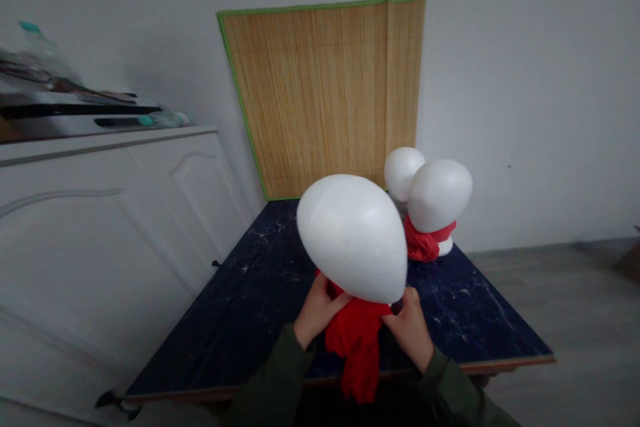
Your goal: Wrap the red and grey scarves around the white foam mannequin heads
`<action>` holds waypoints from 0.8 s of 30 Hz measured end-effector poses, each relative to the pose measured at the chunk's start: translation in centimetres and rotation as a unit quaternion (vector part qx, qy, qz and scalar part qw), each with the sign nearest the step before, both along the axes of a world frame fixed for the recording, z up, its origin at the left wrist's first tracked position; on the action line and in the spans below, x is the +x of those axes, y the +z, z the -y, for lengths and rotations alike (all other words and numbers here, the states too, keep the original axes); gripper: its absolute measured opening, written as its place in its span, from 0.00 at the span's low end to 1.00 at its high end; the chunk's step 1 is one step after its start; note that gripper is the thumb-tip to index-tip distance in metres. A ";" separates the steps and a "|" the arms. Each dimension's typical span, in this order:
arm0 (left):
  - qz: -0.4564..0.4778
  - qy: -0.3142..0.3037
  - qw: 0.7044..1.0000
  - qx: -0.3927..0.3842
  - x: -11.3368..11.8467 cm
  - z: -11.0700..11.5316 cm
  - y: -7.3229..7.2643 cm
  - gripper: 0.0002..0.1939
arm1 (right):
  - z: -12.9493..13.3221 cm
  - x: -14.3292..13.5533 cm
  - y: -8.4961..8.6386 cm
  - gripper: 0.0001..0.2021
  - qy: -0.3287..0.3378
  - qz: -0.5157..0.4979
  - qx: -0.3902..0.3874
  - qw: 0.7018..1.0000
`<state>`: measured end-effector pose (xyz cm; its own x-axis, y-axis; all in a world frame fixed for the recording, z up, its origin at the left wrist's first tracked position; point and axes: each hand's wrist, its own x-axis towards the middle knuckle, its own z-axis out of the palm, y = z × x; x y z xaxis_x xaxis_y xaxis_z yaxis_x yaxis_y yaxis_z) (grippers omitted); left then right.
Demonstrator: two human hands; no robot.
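Note:
A white foam mannequin head (353, 237) stands near the front of the table, its smooth rounded top toward me. Around its neck is a red scarf (356, 333), with a loose end hanging down over the table's front edge. On the left side of the neck, my left hand (320, 310) is closed on the scarf, thumb lying across the cloth. My right hand (411, 323) pinches the scarf at the right side, just under the head. The fingers of both hands are partly hidden behind the neck and cloth.
Farther back right stand another white head (440, 195) wearing a red scarf (424, 243) and a third white head (403, 172). The dark blue marbled table (250, 307) meets white cabinets (125, 213) on the left. A bamboo mat (325, 100) hangs on the back wall.

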<state>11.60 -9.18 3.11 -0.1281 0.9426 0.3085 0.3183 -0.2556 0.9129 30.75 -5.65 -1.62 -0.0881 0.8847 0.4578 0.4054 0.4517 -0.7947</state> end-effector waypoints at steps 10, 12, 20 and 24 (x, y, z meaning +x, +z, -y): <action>0.016 -0.310 0.950 0.032 13.8 -8.5 -0.6 0.30 | 1.6 14.7 -2.3 0.18 -0.236 0.128 0.035 0.963; 0.004 -0.328 0.944 0.039 14.9 -9.7 -0.8 0.32 | 1.6 15.8 -2.5 0.17 -0.240 0.157 0.034 0.957; -0.018 -0.355 0.933 0.061 16.4 -12.9 -1.3 0.34 | 0.3 16.7 -3.4 0.25 -0.206 0.250 -0.005 0.946; -0.079 -0.260 0.960 0.069 15.2 -12.7 -2.2 0.34 | 1.1 17.1 -2.3 0.32 -0.168 0.313 -0.041 0.934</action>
